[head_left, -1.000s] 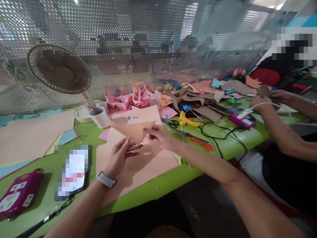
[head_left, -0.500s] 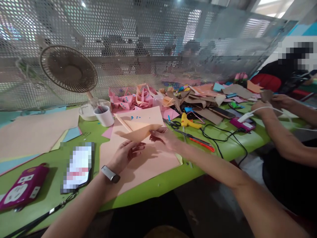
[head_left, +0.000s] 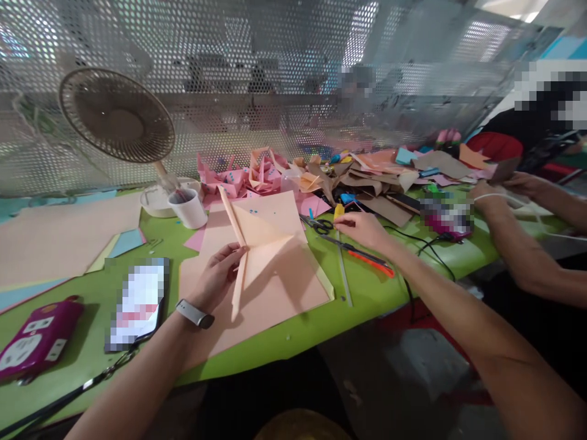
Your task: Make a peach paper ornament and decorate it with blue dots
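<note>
I'm pinching the folded peach paper (head_left: 266,239) in my left hand (head_left: 220,272) while my right hand (head_left: 367,231), its grip unclear, is seemingly fetching the yellow glue gun (head_left: 339,211), needing a secure hold.

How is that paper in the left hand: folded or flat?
Folded: the paper in the left hand shows angled flaps and creases.
</note>
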